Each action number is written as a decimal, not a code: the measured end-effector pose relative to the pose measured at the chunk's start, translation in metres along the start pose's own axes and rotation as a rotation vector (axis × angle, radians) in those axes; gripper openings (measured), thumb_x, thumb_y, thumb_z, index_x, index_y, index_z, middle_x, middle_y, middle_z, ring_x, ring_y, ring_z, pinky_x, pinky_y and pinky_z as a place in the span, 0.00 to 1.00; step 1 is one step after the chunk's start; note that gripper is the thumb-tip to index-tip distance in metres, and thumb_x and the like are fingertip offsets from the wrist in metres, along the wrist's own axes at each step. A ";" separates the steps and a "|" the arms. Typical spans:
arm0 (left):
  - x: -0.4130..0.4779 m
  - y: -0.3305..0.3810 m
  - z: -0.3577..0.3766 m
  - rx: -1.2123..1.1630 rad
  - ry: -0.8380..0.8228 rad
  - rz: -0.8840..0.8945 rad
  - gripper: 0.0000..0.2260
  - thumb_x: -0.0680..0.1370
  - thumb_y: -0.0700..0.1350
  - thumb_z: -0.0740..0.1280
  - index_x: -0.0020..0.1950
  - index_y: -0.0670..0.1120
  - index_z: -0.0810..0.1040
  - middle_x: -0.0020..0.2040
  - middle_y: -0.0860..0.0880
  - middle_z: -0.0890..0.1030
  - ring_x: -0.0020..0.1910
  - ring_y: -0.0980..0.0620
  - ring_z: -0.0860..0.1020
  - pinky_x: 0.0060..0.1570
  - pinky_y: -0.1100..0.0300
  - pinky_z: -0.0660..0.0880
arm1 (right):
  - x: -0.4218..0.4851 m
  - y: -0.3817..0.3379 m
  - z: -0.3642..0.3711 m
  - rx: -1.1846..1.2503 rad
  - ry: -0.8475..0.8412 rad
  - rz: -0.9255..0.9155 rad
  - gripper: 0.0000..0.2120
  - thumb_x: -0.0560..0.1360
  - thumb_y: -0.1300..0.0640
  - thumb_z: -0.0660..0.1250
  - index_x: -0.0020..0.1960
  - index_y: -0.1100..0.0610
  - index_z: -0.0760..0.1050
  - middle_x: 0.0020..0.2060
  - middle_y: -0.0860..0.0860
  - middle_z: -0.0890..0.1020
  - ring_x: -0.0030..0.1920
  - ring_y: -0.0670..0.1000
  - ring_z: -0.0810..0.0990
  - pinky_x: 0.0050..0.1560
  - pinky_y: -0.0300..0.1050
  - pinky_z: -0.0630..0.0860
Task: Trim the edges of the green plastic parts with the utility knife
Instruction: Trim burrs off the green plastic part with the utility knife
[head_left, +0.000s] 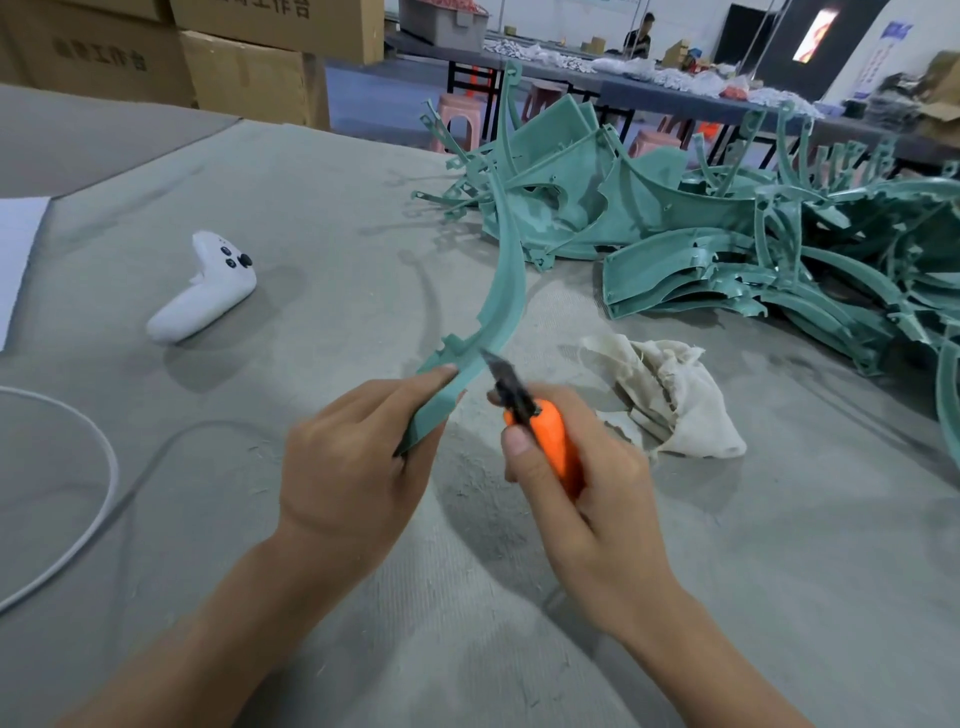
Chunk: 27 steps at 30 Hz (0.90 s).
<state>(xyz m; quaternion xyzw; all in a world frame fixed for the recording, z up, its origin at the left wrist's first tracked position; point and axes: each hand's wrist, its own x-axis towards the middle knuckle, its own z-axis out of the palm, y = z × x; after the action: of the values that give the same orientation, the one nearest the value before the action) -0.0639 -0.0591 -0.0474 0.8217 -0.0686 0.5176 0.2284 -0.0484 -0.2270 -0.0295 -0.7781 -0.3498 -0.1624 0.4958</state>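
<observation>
Grey table (311, 182); left hand (353, 457) grips curved green part (506, 280); right hand (582, 499) grips utility knife (556, 441) just beside it

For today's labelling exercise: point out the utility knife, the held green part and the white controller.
utility knife (558, 444), head view, orange handle.
held green part (506, 291), head view, middle of its arc.
white controller (202, 301), head view, its grip.

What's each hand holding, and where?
The left hand grips the curved green part at its near end; the right hand grips the knife by its orange handle.
</observation>
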 end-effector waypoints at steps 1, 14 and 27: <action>-0.002 -0.002 0.001 0.013 -0.006 0.000 0.07 0.76 0.40 0.68 0.50 0.39 0.84 0.42 0.45 0.84 0.40 0.52 0.76 0.39 0.67 0.71 | 0.000 -0.001 -0.001 0.051 0.022 0.032 0.07 0.81 0.47 0.61 0.56 0.48 0.74 0.32 0.46 0.74 0.30 0.44 0.72 0.33 0.32 0.67; 0.004 0.017 -0.001 0.206 -0.142 -0.141 0.13 0.77 0.46 0.60 0.45 0.41 0.82 0.29 0.47 0.78 0.26 0.45 0.76 0.33 0.57 0.62 | 0.000 -0.009 0.009 -0.146 -0.027 0.137 0.15 0.82 0.40 0.50 0.53 0.47 0.72 0.33 0.42 0.71 0.35 0.49 0.73 0.35 0.46 0.68; 0.008 0.020 -0.005 0.113 -0.153 -0.227 0.14 0.77 0.47 0.59 0.39 0.40 0.79 0.23 0.47 0.71 0.20 0.45 0.70 0.28 0.63 0.60 | -0.001 -0.012 0.013 -0.167 -0.035 0.123 0.13 0.82 0.41 0.53 0.53 0.46 0.71 0.34 0.41 0.71 0.36 0.48 0.73 0.36 0.44 0.69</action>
<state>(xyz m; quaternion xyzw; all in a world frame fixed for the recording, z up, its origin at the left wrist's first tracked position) -0.0714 -0.0740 -0.0322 0.8729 0.0368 0.4271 0.2331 -0.0588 -0.2126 -0.0278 -0.8393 -0.2953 -0.1465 0.4322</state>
